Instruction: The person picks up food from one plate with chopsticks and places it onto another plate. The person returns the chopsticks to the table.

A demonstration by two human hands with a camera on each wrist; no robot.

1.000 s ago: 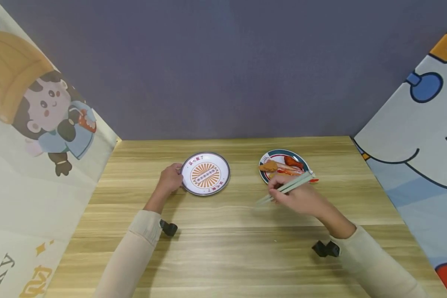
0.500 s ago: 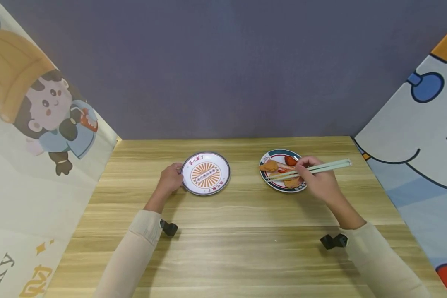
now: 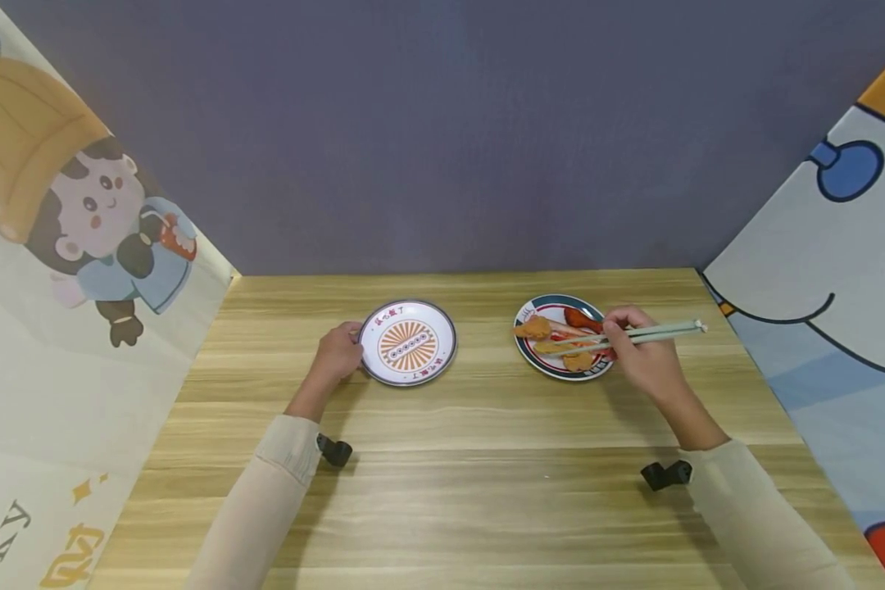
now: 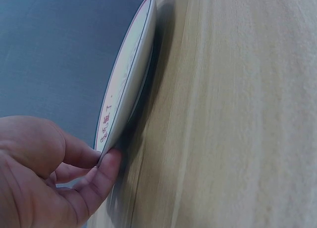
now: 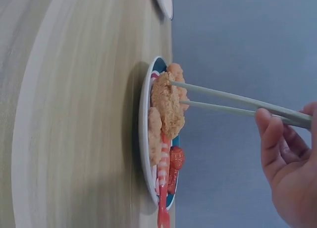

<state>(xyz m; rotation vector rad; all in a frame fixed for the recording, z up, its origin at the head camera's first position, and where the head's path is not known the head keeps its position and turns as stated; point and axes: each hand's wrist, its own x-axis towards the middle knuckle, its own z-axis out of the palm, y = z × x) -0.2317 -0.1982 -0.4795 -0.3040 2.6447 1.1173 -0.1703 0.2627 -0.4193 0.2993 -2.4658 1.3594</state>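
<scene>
My left hand (image 3: 338, 352) pinches the left rim of a white plate (image 3: 407, 344) with an orange sunburst print. In the left wrist view, thumb and fingers meet on the plate's edge (image 4: 130, 82). Over a second plate, my right hand (image 3: 647, 354) holds green chopsticks (image 3: 664, 329), their tips spread a little apart. Those tips lie at a golden fried piece (image 5: 167, 106); whether they touch it, I cannot tell. Also on that dark-rimmed plate (image 3: 553, 300) are other fried pieces, a red-and-white shrimp (image 5: 163, 168) and a reddish-brown drumstick (image 3: 581, 318).
Both plates are toward the back of a wood-grain table (image 3: 472, 475). A plain grey-blue wall (image 3: 442, 147) rises behind it. Cartoon-printed panels stand at the left (image 3: 52, 352) and right (image 3: 796, 270). Small black cameras (image 3: 334, 451) are worn at both wrists.
My right hand has swung right, and the chopsticks, earlier in front of the food plate, now point left over its fried pieces. The left hand and its plate stay where they were.
</scene>
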